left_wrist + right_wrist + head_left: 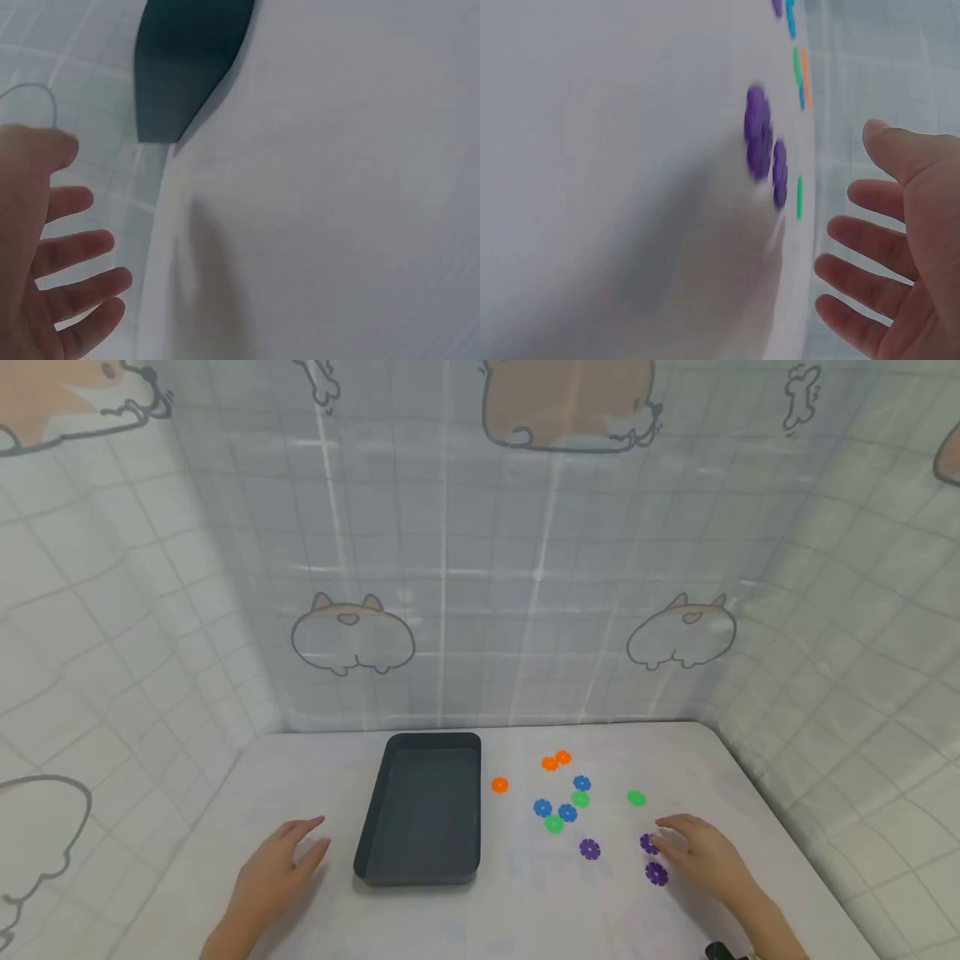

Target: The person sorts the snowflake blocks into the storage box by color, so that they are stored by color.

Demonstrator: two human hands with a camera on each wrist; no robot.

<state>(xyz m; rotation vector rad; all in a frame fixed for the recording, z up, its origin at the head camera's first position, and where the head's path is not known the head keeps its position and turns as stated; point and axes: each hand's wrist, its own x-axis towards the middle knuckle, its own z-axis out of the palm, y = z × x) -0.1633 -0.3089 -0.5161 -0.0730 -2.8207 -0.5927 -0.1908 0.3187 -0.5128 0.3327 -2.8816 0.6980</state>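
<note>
My left hand (272, 878) hovers over the table left of a dark grey rectangular tray (417, 878), its fingers relaxed and holding nothing. In the left wrist view its fingers are spread, with the tray's corner (191, 75) beyond the thumb. On the other side my right hand (705, 858) is above the table beside two purple flower-shaped discs, the nearer one (656, 874) and a farther one (648, 843) partly covered by the thumb in the head view. The right wrist view has the fingers apart and bare, with a purple disc (757, 133) lying on the table below.
Right of the tray lie a third purple disc (589, 849), several blue discs (542, 808), several green discs (637, 798) and several orange discs (500, 785). Patterned curtains (495, 652) enclose the white table (555, 910) at the back and both sides.
</note>
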